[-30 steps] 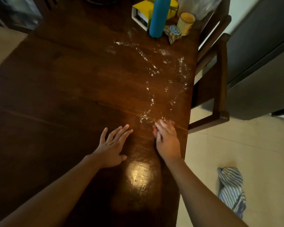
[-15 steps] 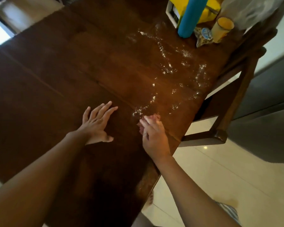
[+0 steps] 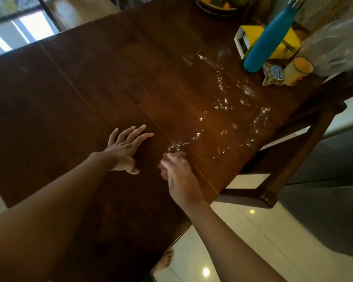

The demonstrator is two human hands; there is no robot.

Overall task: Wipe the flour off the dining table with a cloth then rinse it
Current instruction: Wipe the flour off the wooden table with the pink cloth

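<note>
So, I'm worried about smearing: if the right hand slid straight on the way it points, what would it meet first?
Probably the near clump of flour, lying just beyond the right hand on the dining table; whether the hand touches it is too blurred to tell.

Dim, underexposed interior. Daylight comes from the window [image 3: 18, 33] far left, blown out. Dark table [image 3: 90, 88] swallows detail; a warm glare patch mid-right picks out the flour [image 3: 224, 107]. Two small bright glints on the floor [image 3: 273, 241] tiles, near right. Near forearms [image 3: 49, 220] in deep shadow. Right hand [image 3: 179, 176] motion-blurred, left hand [image 3: 124, 151] sharper. Wide-angle bend at the edges; far-right corner smeared.
</note>
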